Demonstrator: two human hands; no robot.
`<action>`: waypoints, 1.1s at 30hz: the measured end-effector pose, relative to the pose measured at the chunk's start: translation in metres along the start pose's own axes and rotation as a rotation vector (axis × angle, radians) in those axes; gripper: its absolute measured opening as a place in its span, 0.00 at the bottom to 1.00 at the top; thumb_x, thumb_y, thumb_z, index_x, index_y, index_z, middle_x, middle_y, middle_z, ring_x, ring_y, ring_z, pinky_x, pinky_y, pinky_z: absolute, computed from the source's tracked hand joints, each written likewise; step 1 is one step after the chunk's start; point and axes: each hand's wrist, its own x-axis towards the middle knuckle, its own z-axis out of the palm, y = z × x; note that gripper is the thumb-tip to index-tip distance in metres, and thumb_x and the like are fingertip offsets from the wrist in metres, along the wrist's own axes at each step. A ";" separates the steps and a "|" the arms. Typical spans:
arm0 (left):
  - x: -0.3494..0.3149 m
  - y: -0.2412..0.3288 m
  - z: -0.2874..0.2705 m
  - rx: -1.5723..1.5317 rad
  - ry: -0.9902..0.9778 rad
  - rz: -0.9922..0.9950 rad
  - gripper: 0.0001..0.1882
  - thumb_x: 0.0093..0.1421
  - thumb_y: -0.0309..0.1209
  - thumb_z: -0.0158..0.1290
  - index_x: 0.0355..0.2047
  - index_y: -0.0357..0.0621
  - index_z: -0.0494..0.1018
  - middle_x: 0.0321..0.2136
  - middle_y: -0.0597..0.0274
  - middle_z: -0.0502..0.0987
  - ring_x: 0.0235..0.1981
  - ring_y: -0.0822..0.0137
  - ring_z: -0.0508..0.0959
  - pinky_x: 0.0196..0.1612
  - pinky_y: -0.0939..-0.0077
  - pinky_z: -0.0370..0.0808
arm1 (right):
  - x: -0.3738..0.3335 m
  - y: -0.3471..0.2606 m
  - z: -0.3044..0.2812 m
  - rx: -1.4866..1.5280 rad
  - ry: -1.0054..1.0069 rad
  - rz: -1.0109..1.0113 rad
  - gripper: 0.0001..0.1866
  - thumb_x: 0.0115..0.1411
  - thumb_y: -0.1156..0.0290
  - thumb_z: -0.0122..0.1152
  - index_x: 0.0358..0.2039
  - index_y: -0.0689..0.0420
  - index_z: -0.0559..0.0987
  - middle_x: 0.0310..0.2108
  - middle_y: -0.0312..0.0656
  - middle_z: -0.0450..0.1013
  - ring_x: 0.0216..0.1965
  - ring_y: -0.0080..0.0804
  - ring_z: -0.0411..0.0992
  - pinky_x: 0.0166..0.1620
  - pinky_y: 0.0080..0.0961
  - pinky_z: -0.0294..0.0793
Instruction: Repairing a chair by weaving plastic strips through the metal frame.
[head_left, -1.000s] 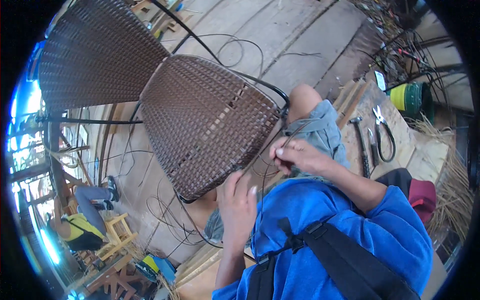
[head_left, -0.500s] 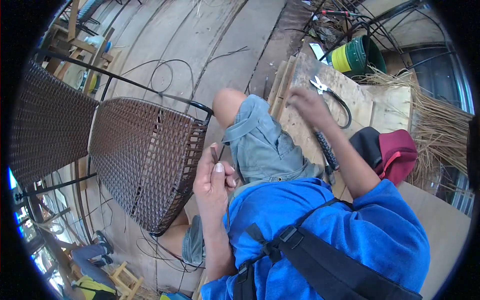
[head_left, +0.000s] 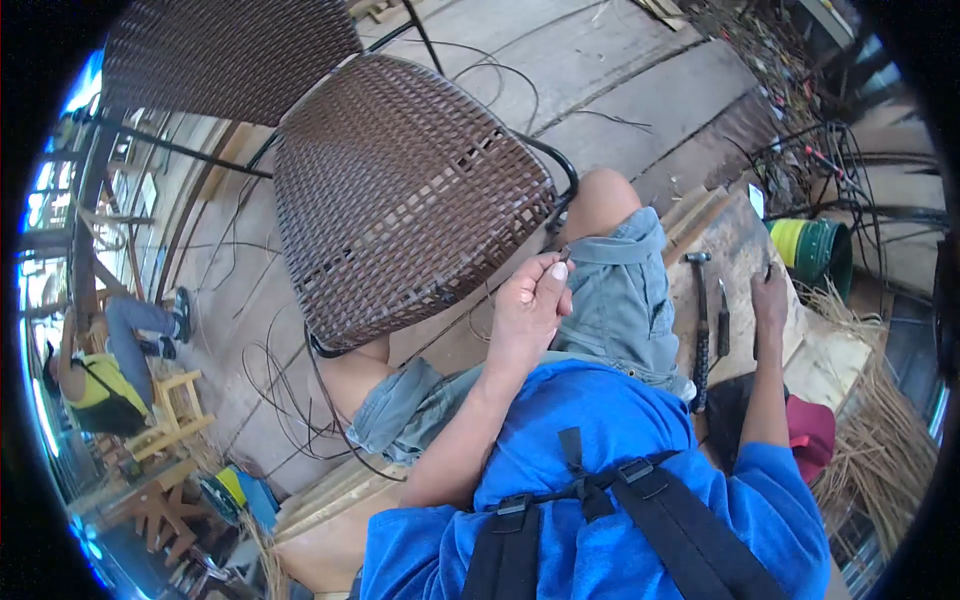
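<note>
A chair with a dark brown woven seat (head_left: 410,190) and a black metal frame stands in front of my knees, its seat tipped toward me. My left hand (head_left: 530,300) is closed by the seat's near right corner, thumb and finger pinching the end of a narrow dark brown strip (head_left: 565,254). Down at the right, my right hand (head_left: 769,300) is closed over the wooden board (head_left: 740,225), where the snips lay; dark parts show by the fingers, the rest is hidden. A hammer (head_left: 701,330) and a thin dark-handled tool (head_left: 723,318) lie left of that hand.
A green and yellow bucket (head_left: 822,255) stands beyond the board. Dry straw-like strands (head_left: 880,410) and a red and black cap (head_left: 808,435) are at the right. Loose dark strands (head_left: 285,390) curl over the floor. Another person (head_left: 105,385) sits at far left near a small wooden stool (head_left: 165,415).
The view has swung left, shifting the chair up and right in it. My right hand has come down onto the board over the snips. My left hand still pinches the strip.
</note>
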 end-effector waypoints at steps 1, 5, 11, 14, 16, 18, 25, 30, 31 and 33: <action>-0.001 0.003 0.001 -0.017 0.007 0.046 0.10 0.62 0.33 0.44 0.39 0.41 0.66 0.15 0.68 0.66 0.10 0.82 0.58 0.12 0.89 0.54 | -0.009 -0.015 -0.015 0.313 0.034 -0.121 0.23 0.53 0.62 0.45 0.48 0.60 0.67 0.32 0.49 0.70 0.34 0.41 0.70 0.38 0.34 0.68; 0.002 0.019 0.011 -0.112 0.026 0.180 0.09 0.62 0.33 0.44 0.36 0.39 0.64 0.17 0.68 0.68 0.14 0.83 0.62 0.16 0.89 0.60 | -0.082 -0.102 -0.062 1.019 -0.233 -0.213 0.17 0.59 0.59 0.43 0.35 0.60 0.73 0.21 0.34 0.65 0.24 0.20 0.62 0.29 0.19 0.62; 0.000 0.031 0.020 -0.161 0.105 0.379 0.08 0.61 0.32 0.46 0.32 0.40 0.66 0.21 0.71 0.67 0.19 0.83 0.63 0.21 0.90 0.62 | -0.168 -0.218 -0.072 0.989 -0.530 -0.688 0.24 0.58 0.52 0.46 0.41 0.64 0.67 0.31 0.53 0.66 0.36 0.46 0.68 0.41 0.34 0.66; -0.001 0.029 0.017 -0.157 0.110 0.433 0.08 0.61 0.32 0.47 0.31 0.41 0.67 0.21 0.73 0.66 0.21 0.84 0.62 0.22 0.89 0.61 | -0.172 -0.228 -0.069 0.971 -0.501 -0.774 0.26 0.58 0.49 0.45 0.40 0.64 0.67 0.32 0.55 0.66 0.37 0.49 0.66 0.42 0.35 0.65; -0.002 0.028 0.013 -0.121 0.120 0.427 0.08 0.61 0.33 0.47 0.30 0.41 0.67 0.21 0.73 0.66 0.21 0.83 0.62 0.23 0.88 0.61 | -0.173 -0.226 -0.065 0.958 -0.514 -0.774 0.26 0.58 0.50 0.46 0.39 0.64 0.68 0.31 0.54 0.66 0.35 0.48 0.66 0.41 0.35 0.65; -0.002 0.028 0.009 -0.124 0.074 0.359 0.08 0.61 0.33 0.47 0.30 0.41 0.68 0.20 0.73 0.65 0.20 0.84 0.61 0.22 0.89 0.60 | -0.174 -0.221 -0.061 0.944 -0.521 -0.768 0.25 0.57 0.51 0.46 0.38 0.64 0.68 0.30 0.53 0.66 0.34 0.47 0.67 0.39 0.35 0.65; -0.012 0.045 -0.027 0.064 -0.033 0.180 0.09 0.58 0.33 0.50 0.34 0.42 0.72 0.19 0.76 0.67 0.16 0.85 0.58 0.17 0.92 0.54 | -0.158 -0.200 -0.063 1.037 -0.954 -0.676 0.21 0.59 0.50 0.45 0.30 0.58 0.69 0.18 0.32 0.61 0.21 0.19 0.59 0.25 0.19 0.60; -0.017 0.049 -0.041 0.245 -0.145 0.179 0.08 0.57 0.27 0.49 0.34 0.35 0.74 0.25 0.72 0.72 0.27 0.83 0.66 0.30 0.88 0.64 | -0.134 -0.190 -0.077 0.716 -0.967 -0.967 0.40 0.50 0.31 0.40 0.37 0.62 0.69 0.23 0.39 0.64 0.26 0.30 0.64 0.31 0.27 0.64; -0.017 0.051 -0.042 0.327 -0.151 0.138 0.08 0.57 0.27 0.50 0.34 0.35 0.75 0.25 0.71 0.72 0.27 0.83 0.66 0.30 0.88 0.64 | -0.131 -0.190 -0.078 0.655 -0.955 -1.007 0.40 0.51 0.32 0.40 0.37 0.63 0.69 0.24 0.42 0.66 0.27 0.34 0.66 0.32 0.29 0.65; -0.017 0.054 -0.041 0.383 -0.164 0.182 0.09 0.55 0.27 0.51 0.33 0.34 0.75 0.25 0.67 0.74 0.27 0.80 0.69 0.30 0.85 0.66 | -0.128 -0.190 -0.081 0.533 -0.881 -1.076 0.39 0.52 0.34 0.41 0.37 0.64 0.70 0.28 0.50 0.69 0.31 0.45 0.69 0.35 0.36 0.66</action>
